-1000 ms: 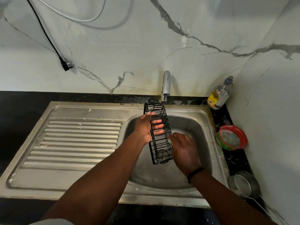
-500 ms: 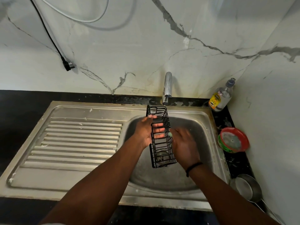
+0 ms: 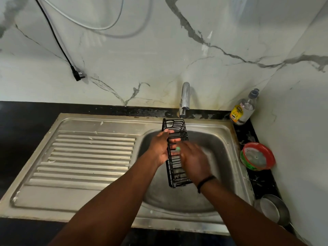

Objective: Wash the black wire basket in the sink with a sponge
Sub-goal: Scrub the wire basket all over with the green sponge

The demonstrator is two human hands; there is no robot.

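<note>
Black wire basket point(image 3: 175, 155) held upright between left hand point(image 3: 159, 150) and right hand point(image 3: 194, 160).

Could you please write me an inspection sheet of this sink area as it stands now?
Surface: steel sink with ribbed drainboard, set in a dark counter.
Job's things: black wire basket held tilted over the basin; a green bit of sponge shows at the fingers.
Clutter: soap bottle, red-rimmed tub, steel pan, all along the sink's right edge.
Grippers: left hand grips the basket's side; right hand, motion-blurred, presses the sponge on the wires.
Cables: black plug hanging loose; white cable looped above.
Surroundings: marble-look wall; tap, no water seen running.
</note>
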